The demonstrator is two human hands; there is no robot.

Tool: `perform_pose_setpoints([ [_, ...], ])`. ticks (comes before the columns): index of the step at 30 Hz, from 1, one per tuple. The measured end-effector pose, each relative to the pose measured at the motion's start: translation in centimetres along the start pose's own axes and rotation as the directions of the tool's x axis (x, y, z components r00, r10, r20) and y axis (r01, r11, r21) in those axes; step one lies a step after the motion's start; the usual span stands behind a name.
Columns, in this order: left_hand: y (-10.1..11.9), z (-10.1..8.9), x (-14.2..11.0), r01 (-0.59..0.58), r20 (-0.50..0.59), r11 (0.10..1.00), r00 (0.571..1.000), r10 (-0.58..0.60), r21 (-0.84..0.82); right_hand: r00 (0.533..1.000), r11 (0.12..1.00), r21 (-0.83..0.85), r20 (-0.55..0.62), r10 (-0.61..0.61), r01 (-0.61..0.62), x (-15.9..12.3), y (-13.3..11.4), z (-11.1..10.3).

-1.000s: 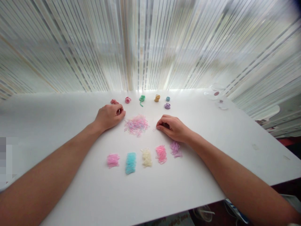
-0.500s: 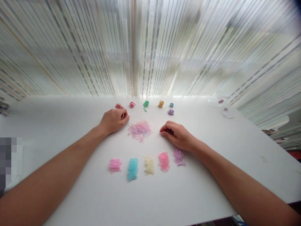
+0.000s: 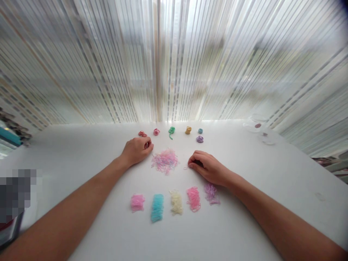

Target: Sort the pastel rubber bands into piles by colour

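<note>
1. The white desk (image 3: 108, 232) meets the striped curtain (image 3: 174, 72) along its far edge, and its right edge slants toward the near right. White desktop stretches outside both forearms and on the near side of the five sorted bunches. Clear plastic pieces (image 3: 268, 139) lie near the far right corner.
2. The left hand (image 3: 137, 149) rests just on the near side of the red coil (image 3: 142, 133). Its thumb and forefinger curl into a small ring with their tips together; I cannot tell whether they hold anything.
3. The right hand (image 3: 208, 166) is curled on the desk, fingertips together. A thin pale loop (image 3: 185, 168) lies right at the tips; whether they grip it is too small to tell.
4. Between the hands lies the mixed pile (image 3: 165, 161), a loose tangle of small pink, lilac and whitish bands.
5. Nearer the body, the bunches run left to right: light pink (image 3: 137, 202), blue (image 3: 157, 207), cream (image 3: 176, 202), bright pink (image 3: 193, 199) and purple (image 3: 211, 193), the last beside the right wrist.
</note>
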State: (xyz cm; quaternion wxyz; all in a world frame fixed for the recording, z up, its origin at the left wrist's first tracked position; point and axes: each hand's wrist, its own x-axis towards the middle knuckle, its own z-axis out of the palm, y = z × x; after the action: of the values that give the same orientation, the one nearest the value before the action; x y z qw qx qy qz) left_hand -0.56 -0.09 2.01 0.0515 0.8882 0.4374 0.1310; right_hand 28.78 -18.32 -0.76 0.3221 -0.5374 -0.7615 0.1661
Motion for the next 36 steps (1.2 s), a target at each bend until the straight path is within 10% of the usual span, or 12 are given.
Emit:
perform_pose_setpoints([
  [36, 0.16, 0.27, 0.25, -0.006, -0.029, 0.999, 1.0, 0.007, 0.035, 0.999, 0.999, 0.016, 0.014, 0.031, -0.031, -0.07, -0.14, -0.64],
])
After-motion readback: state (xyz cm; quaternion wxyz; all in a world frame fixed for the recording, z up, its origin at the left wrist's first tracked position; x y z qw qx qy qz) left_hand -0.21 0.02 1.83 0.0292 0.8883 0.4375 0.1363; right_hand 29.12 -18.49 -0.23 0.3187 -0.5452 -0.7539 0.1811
